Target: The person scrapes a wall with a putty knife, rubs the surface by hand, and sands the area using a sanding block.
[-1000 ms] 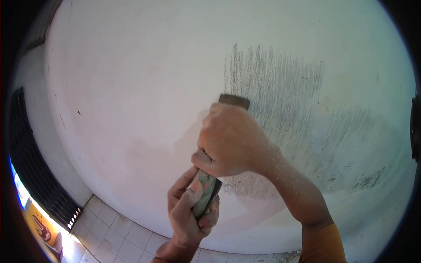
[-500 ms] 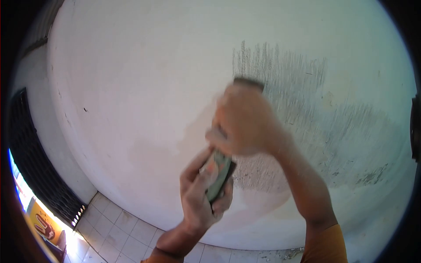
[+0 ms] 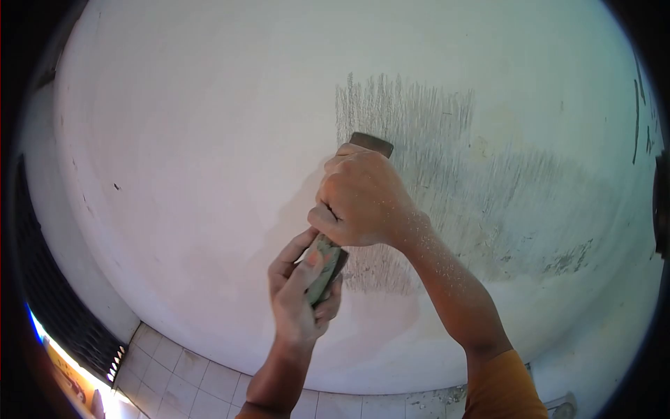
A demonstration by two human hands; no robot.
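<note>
A long tool with a greenish-grey body (image 3: 320,271) and a dark block end (image 3: 372,144) is against the white wall (image 3: 209,140). My right hand (image 3: 363,199) is closed round its upper part, just below the dark end. Lower down, my left hand (image 3: 300,297) wraps round the greenish body, thumb on top, with a dark edge showing on its right side. Dense grey vertical scratch marks (image 3: 433,160) cover the wall beside and above my right hand. Pale dust speckles my right forearm. The tool's middle is hidden under my right hand.
Below the wall runs a tiled floor (image 3: 183,370), with some debris near its right part. A black folding gate (image 3: 56,279) stands at the left, bright light and an orange panel (image 3: 73,384) beside it. Dark marks (image 3: 636,122) show at the upper right.
The view has shifted, so the marks, both hands and the tool appear further left. My hands keep their grip, and the dark end is sharper and sits near the marks' left edge.
</note>
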